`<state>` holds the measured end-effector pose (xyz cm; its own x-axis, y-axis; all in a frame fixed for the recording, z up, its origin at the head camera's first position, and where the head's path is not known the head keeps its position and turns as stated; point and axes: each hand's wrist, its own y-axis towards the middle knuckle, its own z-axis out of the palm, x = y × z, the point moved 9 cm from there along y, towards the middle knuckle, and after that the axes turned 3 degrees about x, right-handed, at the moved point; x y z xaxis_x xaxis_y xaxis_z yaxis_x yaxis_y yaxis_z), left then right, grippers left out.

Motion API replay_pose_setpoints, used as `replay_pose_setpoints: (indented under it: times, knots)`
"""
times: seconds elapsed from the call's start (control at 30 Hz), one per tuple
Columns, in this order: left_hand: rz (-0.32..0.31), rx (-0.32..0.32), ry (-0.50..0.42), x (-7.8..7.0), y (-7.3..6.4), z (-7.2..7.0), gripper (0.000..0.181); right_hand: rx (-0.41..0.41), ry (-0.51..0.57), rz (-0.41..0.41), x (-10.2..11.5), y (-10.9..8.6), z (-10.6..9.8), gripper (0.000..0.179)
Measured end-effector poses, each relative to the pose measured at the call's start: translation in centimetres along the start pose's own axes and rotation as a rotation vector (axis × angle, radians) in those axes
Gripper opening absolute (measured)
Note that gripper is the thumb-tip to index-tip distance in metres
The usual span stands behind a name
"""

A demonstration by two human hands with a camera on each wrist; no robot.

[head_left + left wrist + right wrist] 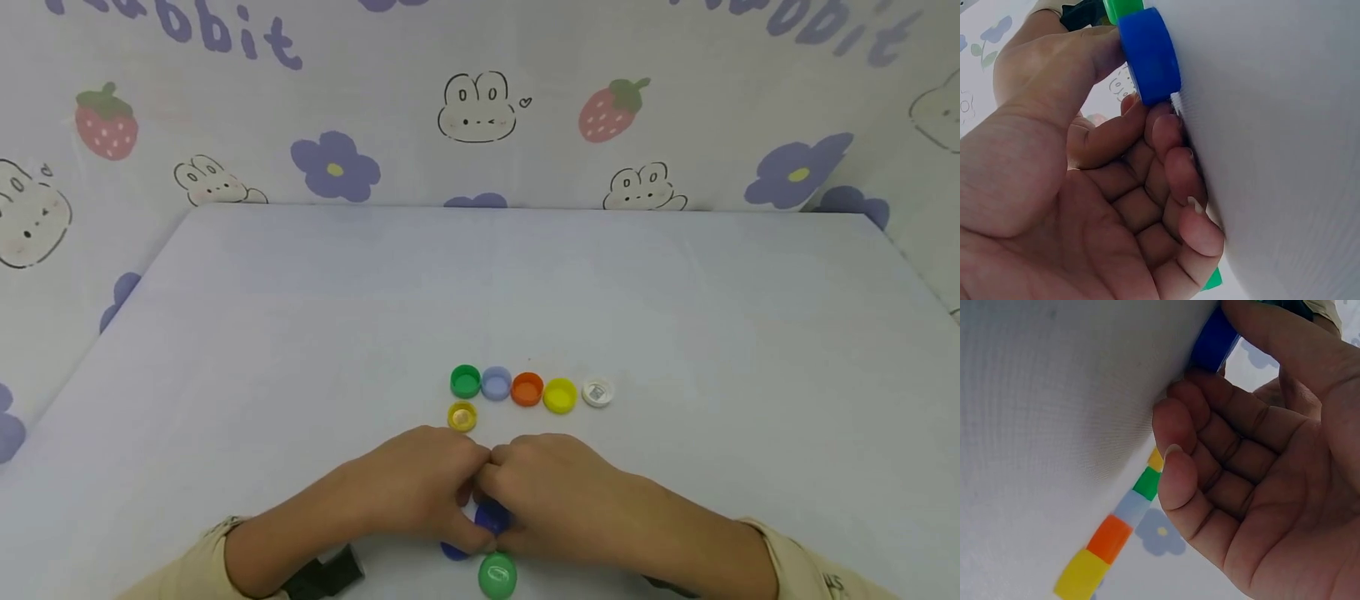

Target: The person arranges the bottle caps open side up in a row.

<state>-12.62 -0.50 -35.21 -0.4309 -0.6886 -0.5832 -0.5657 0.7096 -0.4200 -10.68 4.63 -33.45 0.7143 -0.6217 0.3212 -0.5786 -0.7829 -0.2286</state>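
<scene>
In the head view, a blue bottle cap [492,517] sits between both hands at the near middle of the table. My left hand [416,483] pinches at it from the left, its thumb on the near side. From the right, my right hand [566,496] holds it between thumb and curled fingers. A second blue cap [453,551] peeks out beneath the left thumb, mostly covered. One blue cap [1150,57] fills the top of the left wrist view; which of the two, I cannot tell. The right wrist view has a blue cap [1216,340] between thumb and index finger.
Nearer me lies a green cap [497,575]. Beyond the hands runs a row of caps: green [465,381], light blue [496,383], orange [527,389], yellow [560,396] and white [597,392]. A golden-yellow cap [462,417] stands just before the green one on the white table [337,308].
</scene>
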Motion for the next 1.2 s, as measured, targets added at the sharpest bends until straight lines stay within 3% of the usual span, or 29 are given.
replay_pose_setpoints:
  times: [0.47, 0.7, 0.9, 1.2]
  knots:
    - [0.011, 0.028, 0.002, 0.0, 0.0, -0.3, 0.032, 0.062, 0.061, 0.011, -0.4, -0.4, -0.1, 0.017]
    - [0.016, 0.029, 0.0, -0.3, -0.3, -0.8, 0.024, 0.09, 0.019, 0.018, -0.3, -0.7, -0.2, 0.012]
    - [0.049, -0.035, 0.003, -0.7, -0.7, -1.5, 0.016, 0.038, -0.034, 0.004, -0.3, -0.8, -1.0, 0.01]
    - [0.097, -0.075, -0.018, -1.0, -0.8, -1.7, 0.012, -0.049, -0.007, 0.011, -0.5, -1.0, -1.5, 0.013]
